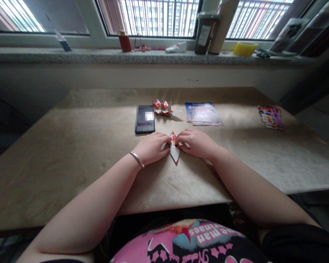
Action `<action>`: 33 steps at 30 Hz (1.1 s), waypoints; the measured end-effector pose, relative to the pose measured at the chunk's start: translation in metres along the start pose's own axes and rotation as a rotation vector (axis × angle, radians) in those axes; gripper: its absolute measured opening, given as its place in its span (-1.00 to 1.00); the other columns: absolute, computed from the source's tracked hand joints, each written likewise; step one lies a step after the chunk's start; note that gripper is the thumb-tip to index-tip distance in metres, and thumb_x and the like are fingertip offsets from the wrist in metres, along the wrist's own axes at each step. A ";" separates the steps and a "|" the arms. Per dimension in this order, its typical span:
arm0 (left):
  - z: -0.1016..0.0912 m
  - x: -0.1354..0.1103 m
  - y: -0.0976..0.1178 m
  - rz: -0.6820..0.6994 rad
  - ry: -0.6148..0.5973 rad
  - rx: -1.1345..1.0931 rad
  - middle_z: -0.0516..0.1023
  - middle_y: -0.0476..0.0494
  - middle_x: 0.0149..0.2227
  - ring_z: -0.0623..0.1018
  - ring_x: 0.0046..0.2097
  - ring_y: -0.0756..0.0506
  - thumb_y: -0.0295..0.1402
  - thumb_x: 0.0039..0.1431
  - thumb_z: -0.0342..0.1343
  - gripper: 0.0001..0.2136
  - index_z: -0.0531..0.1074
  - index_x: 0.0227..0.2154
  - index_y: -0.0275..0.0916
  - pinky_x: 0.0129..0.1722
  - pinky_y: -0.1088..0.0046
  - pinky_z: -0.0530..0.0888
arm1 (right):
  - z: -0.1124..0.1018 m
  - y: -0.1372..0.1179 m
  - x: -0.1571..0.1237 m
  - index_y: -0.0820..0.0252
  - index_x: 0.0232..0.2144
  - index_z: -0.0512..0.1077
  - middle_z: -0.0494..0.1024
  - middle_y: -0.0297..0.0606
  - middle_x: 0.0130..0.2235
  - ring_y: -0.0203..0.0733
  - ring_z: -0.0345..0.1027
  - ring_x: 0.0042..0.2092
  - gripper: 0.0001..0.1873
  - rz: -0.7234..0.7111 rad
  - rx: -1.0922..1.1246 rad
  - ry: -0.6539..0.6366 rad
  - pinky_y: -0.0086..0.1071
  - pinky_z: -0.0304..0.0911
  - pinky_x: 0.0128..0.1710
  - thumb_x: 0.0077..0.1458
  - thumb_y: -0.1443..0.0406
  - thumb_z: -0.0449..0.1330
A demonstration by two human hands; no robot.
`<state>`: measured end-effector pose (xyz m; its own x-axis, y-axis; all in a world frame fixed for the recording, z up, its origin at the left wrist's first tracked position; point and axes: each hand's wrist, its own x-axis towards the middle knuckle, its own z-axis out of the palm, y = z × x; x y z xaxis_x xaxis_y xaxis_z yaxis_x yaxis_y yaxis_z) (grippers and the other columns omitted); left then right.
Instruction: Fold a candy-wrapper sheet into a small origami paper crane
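A folded paper piece [174, 152], white with red and orange print and a long diamond shape, is on the table between my hands. My left hand [154, 147] pinches its left edge, with a silver bangle on the wrist. From the other side my right hand [193, 143] presses its curled fingers on the upper right part of the paper. Fingertips hide some of its middle. Just beyond lie several finished-looking folded paper figures [162, 107] in red and white, beside a dark phone [145, 126] whose screen is partly pixelated.
Flat printed sheets [203, 112] lie at the back of the table [84, 153], and a small stack of colourful leaflets [271, 117] rests at the right. The windowsill holds a red container [124, 42], a dark jar [205, 34] and a yellow tape roll [245, 49].
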<state>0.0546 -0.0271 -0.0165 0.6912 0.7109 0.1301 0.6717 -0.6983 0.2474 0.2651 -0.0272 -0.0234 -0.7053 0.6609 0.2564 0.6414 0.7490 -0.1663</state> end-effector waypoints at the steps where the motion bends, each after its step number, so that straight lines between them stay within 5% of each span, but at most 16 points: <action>1: 0.000 0.000 0.000 0.003 -0.002 -0.002 0.52 -0.14 -0.15 0.47 -0.07 -0.11 -0.36 0.13 0.03 -0.84 0.44 -0.25 -0.22 0.01 0.32 0.37 | 0.000 -0.001 0.000 0.15 -0.27 0.47 0.54 -0.22 -0.25 -0.14 0.35 -0.18 -0.81 -0.008 -0.027 0.002 -0.33 0.22 -0.18 0.06 0.38 0.11; 15: -0.001 0.001 0.000 0.005 -0.004 0.017 0.51 -0.14 -0.14 0.46 -0.05 -0.12 -0.38 0.10 0.06 -0.86 0.44 -0.27 -0.22 0.02 0.31 0.38 | 0.002 0.004 0.001 0.15 -0.33 0.50 0.54 -0.17 -0.24 -0.16 0.34 -0.21 -0.81 -0.147 -0.083 0.015 -0.33 0.19 -0.22 0.14 0.32 0.07; 24: 0.001 0.000 0.003 0.016 0.029 0.018 0.50 -0.15 -0.16 0.46 -0.08 -0.12 -0.39 0.13 0.03 -0.86 0.43 -0.27 -0.23 -0.02 0.31 0.41 | 0.009 0.009 0.003 0.15 -0.46 0.50 0.53 -0.26 -0.31 -0.23 0.36 -0.24 -0.87 0.013 0.285 0.130 -0.40 0.25 -0.21 -0.07 0.43 0.17; 33: -0.002 0.000 0.009 0.046 0.034 0.102 0.50 -0.18 -0.19 0.47 -0.11 -0.14 -0.34 0.13 0.04 -0.85 0.44 -0.27 -0.24 -0.04 0.31 0.40 | 0.014 0.006 0.007 0.20 -0.54 0.42 0.53 -0.24 -0.37 -0.23 0.35 -0.29 -0.93 0.112 0.350 0.153 -0.37 0.25 -0.23 -0.09 0.43 0.18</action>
<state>0.0601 -0.0334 -0.0123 0.7139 0.6789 0.1717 0.6641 -0.7341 0.1412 0.2600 -0.0177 -0.0361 -0.5669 0.7447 0.3523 0.5519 0.6608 -0.5088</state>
